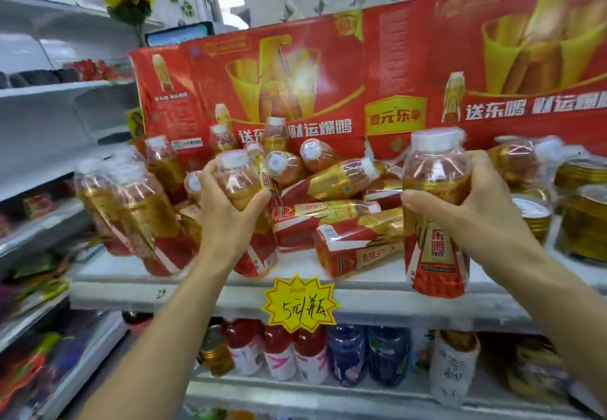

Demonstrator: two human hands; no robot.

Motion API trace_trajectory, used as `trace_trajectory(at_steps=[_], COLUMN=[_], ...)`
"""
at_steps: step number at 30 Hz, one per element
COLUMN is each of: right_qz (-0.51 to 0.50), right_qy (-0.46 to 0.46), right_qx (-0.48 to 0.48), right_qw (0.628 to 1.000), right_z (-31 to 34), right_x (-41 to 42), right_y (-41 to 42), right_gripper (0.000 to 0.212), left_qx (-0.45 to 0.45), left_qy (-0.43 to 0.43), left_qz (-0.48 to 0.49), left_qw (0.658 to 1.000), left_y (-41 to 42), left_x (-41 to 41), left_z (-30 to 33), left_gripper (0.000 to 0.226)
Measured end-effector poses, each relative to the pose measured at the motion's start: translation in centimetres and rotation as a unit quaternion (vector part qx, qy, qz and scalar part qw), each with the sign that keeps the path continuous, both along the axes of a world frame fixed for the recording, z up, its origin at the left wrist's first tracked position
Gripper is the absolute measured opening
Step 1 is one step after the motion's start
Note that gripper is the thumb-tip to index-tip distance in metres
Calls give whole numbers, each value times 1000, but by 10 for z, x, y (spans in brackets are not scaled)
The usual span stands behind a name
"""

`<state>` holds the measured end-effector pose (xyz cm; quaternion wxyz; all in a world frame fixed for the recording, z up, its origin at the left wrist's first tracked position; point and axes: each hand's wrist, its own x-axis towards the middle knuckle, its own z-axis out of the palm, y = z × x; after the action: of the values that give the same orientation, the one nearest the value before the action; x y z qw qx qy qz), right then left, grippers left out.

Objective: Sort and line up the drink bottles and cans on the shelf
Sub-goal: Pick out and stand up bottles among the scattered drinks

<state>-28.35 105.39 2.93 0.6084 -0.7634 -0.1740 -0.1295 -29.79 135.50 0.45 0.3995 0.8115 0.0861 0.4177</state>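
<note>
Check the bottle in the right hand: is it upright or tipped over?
Upright. The bottle stands cap up, red label base down, held by the right hand at the front edge of the shelf, unlike the toppled bottles lying behind.

The red banner (pixel 377 68) behind the shelf reads "送东鹏 财运爆鹏" in white, twice, and its yellow badge (pixel 395 115) says "壹元乐享". The upright bottle (pixel 435 212) in the right hand (pixel 473 209) bears "东鹏特饮" down its label. A yellow starburst price tag (pixel 300 303) on the shelf edge (pixel 410 301) reads "5元/瓶", handwritten.
</note>
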Motion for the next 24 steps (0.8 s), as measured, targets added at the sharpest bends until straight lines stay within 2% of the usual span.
trace_trajectory(at_steps=[7,13,24], right_qz=[-55,-70,-84], right_qy=[-12,-20,-59], right_qx=[16,29,36], right_qw=[998,997,994], right_z=[-9,-12,-29], right_x=[3,14,31], right_y=[-7,-6,3], right_gripper=[55,59,56], left_qx=[20,-6,-14], left_qy=[-17,-37,-57], left_qz=[-27,-30,-39], left_qw=[999,999,997], left_y=[5,8,9], left_x=[3,1,-2], left_z=[-7,-13,-14], left_gripper=[84,94,92])
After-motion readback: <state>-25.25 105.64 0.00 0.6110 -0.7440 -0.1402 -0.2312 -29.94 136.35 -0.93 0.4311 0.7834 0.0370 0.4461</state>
